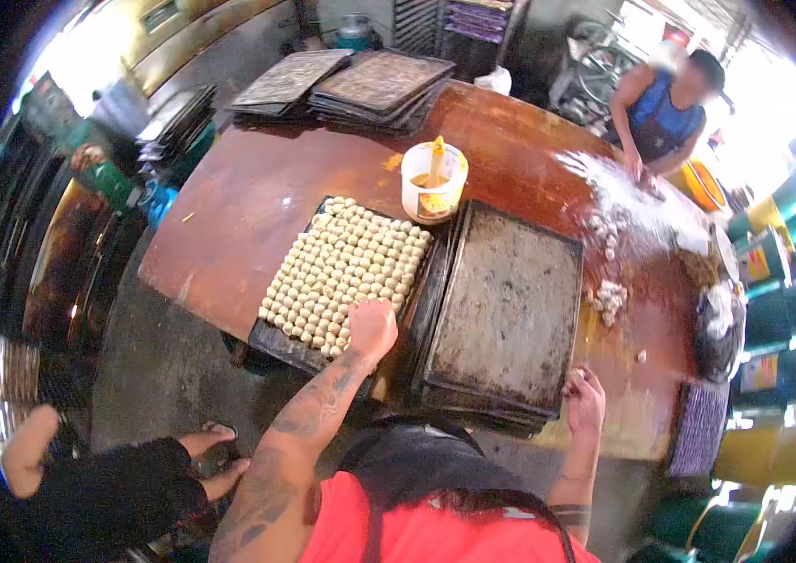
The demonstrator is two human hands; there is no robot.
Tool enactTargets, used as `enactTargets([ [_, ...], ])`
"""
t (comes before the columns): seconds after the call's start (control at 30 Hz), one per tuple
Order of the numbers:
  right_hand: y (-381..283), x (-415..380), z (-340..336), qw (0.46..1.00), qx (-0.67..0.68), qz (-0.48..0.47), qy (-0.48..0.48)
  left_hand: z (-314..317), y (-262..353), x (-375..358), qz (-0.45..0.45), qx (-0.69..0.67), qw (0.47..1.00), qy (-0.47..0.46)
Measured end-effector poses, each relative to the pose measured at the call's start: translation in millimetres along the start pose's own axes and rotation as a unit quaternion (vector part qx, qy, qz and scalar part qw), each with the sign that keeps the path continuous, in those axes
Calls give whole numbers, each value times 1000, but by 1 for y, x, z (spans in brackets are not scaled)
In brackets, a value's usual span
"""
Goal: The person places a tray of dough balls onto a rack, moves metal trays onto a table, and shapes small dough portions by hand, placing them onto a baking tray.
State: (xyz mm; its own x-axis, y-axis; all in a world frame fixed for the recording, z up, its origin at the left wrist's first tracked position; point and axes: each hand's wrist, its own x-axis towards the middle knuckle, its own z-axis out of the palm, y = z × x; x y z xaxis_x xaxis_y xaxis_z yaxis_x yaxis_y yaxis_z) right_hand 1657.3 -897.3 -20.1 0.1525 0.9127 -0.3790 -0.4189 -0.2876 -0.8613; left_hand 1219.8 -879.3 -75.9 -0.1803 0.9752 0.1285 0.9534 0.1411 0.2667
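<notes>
My left hand [373, 325] is closed, knuckles up, over the near right part of a dark tray [294, 351] filled with rows of small pale dough balls [346, 263]. Its fingertips are hidden, so what it holds, if anything, does not show. My right hand [585, 402] is beside the near right edge of a stack of dark metal trays [510, 300]. Its fingers are curled together, and anything between them is too small to make out. The stack's top tray is bare and stained, standing right of the dough balls.
Behind the trays stands a white bucket [434, 202] with an orange-handled tool in yellowish liquid. More trays [384, 80] are stacked at the table's far edge. A co-worker [665, 117] works over white flour [646, 211] at the far right. Dough pieces [610, 302] lie on the wooden table [219, 216].
</notes>
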Motion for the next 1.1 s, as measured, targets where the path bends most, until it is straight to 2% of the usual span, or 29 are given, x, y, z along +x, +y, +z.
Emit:
enactTargets([
  [0.03, -3, -11, 24, 1000, 5, -4, -13, 4, -4, 4, -9, -20, 1000, -22],
  [0.07, 2, -16, 40, 998, -27, -13, -47, 0, -6, 7, -4, -33, 999, 24],
  [0.13, 10, -25, 67, 989, -93, -29, -112, -22, -4, 5, -32, -185, 981, 40],
  [0.17, 15, -25, 81, 978, -171, -24, -119, -41, 1, 2, -50, -258, 964, 47],
  [0.2, 21, -24, 93, 961, -248, -17, -124, -78, 18, -1, -152, -375, 914, -19],
  [0.23, 24, -24, 106, 937, -324, -10, -127, -77, 24, 0, -145, -516, 843, -41],
  [0.3, 19, -23, 143, 902, -373, -112, -188, -77, 34, 1, -127, -751, 643, -79],
  [0.37, -3, -47, 194, 893, -366, -139, -221, -83, 58, -2, -151, -785, 589, -118],
  [0.4, -4, -57, 211, 905, -320, -144, -239, -88, 69, -5, -162, -800, 561, -138],
  [0.47, -7, -71, 231, 921, -228, -155, -275, -99, 88, -13, -139, -792, 582, -122],
  [0.53, -22, -78, 229, 910, -245, -158, -294, -108, 108, -21, -118, -783, 601, -104],
  [0.57, -32, -83, 224, 904, -254, -160, -303, -111, 116, -24, -136, -791, 585, -119],
  [0.63, -57, -97, 212, 857, -382, -246, -243, -116, 132, -29, -171, -803, 551, -150],
  [0.67, -65, -98, 205, 824, -425, -302, -221, -119, 142, -35, -179, -822, 515, -162],
  [0.77, -63, -74, 172, 729, -489, -446, -175, -129, 173, -42, -148, -853, 466, -183],
  [0.8, -64, -68, 163, 697, -498, -489, -163, -121, 180, -41, -114, -831, 510, -188],
  [0.9, -74, -78, 148, 730, -454, -457, -228, -122, 207, -48, -116, -767, 615, -140],
  [0.93, -82, -79, 141, 778, -432, -406, -209, -127, 215, -48, -127, -762, 615, -160],
  [0.97, -94, -79, 136, 842, -383, -330, -186, -126, 219, -48, -90, -758, 625, -164],
  [1.03, -99, -47, 108, 812, -412, -305, -279, -124, 224, -48, -16, -747, 642, -170],
  [1.07, -97, -40, 104, 827, -389, -273, -300, -133, 230, -48, 2, -737, 653, -174],
  [1.1, -95, -36, 100, 841, -364, -240, -321, -132, 234, -47, -9, -756, 634, -162],
])
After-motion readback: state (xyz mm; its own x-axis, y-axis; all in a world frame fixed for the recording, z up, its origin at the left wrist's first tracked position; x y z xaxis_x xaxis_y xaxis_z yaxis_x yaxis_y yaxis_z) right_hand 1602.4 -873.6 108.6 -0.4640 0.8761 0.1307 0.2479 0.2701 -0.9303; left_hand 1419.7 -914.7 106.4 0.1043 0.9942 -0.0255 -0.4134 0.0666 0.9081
